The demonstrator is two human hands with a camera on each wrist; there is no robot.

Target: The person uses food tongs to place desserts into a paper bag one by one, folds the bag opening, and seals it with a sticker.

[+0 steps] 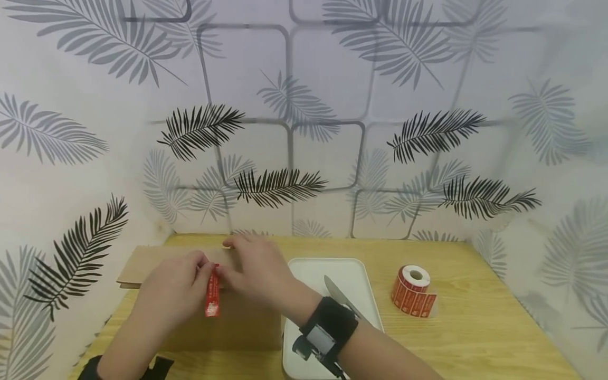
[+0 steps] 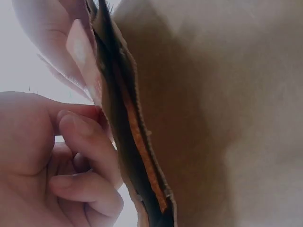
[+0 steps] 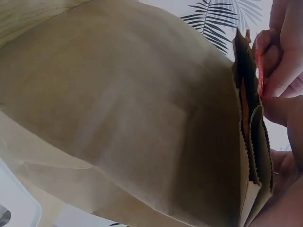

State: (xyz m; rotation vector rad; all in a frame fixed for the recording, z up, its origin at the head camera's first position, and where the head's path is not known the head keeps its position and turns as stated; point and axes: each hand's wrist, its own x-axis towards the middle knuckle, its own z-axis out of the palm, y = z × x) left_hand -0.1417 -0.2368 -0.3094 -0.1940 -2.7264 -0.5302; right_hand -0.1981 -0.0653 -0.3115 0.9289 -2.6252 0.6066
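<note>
A red sticker (image 1: 212, 298) with pale print hangs down in front of a brown paper bag (image 1: 237, 327), which stands upright at the left of the table. My left hand (image 1: 173, 287) pinches the sticker's upper end between thumb and finger. Its other fingers (image 2: 85, 189) are curled beside the bag's edge. The right hand (image 1: 258, 269) meets it from the other side, thumb at the same end of the sticker, fingers over the bag's top. In the right wrist view the bag's zigzag-cut mouth (image 3: 251, 142) shows its layers, with the red sticker (image 3: 260, 71) along it.
A white tray (image 1: 304, 269) lies right of the bag, under my right forearm. A knife (image 1: 339, 293) rests on it. Farther right stands a roll of red stickers (image 1: 413, 290), its loose end on the wooden table (image 1: 475, 327). Leaf-patterned cloth (image 1: 328, 158) hangs behind.
</note>
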